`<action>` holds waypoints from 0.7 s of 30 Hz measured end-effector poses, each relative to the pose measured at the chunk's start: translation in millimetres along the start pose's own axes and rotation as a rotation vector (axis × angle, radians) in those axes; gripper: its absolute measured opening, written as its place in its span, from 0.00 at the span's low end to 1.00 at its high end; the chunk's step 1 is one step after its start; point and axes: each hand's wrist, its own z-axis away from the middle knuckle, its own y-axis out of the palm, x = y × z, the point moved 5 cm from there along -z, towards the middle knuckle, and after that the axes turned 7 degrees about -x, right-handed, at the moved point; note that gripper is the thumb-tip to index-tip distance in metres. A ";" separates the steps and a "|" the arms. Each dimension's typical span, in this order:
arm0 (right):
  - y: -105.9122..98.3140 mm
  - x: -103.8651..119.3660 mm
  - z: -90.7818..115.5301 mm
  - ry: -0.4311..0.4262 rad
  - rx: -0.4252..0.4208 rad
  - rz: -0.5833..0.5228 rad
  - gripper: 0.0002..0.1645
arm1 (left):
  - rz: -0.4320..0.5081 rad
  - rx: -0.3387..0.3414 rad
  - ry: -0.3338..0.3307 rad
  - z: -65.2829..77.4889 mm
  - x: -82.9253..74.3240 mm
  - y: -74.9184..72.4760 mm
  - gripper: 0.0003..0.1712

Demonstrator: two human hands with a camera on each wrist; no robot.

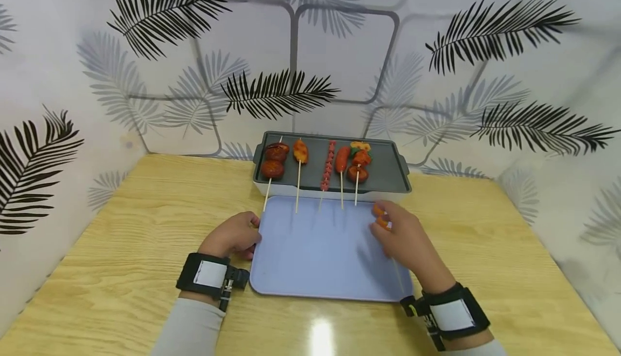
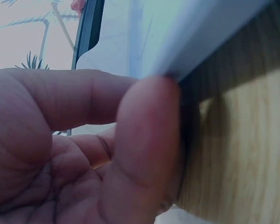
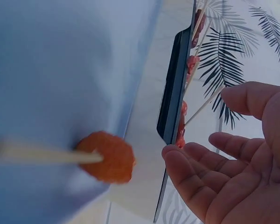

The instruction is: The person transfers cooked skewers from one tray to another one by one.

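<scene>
The left hand point(image 1: 237, 234) pinches the left rim of one blue tray point(image 1: 315, 248); the right hand point(image 1: 402, 232), fingers spread apart, is beside one orange skewer point(image 3: 113, 157) at the tray's right side. Beyond stands one grill point(image 1: 312, 153) bearing five skewers point(image 1: 328, 166). The right wrist view reveals food that fingers partly hide in the head view.
</scene>
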 end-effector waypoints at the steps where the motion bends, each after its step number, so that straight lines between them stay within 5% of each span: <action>1: 1.1 1.6 -4.8 0.011 0.002 -0.010 0.29 | 0.000 -0.003 0.000 0.5 0.5 -0.8 0.17; 12: 17.3 4.1 -37.4 0.217 0.063 -0.198 0.35 | 0.026 0.002 -0.019 3.8 1.0 -1.9 0.17; 21: 25.8 0.7 -46.7 0.386 0.048 -0.469 0.34 | 0.015 0.004 -0.011 1.3 -0.5 -2.7 0.16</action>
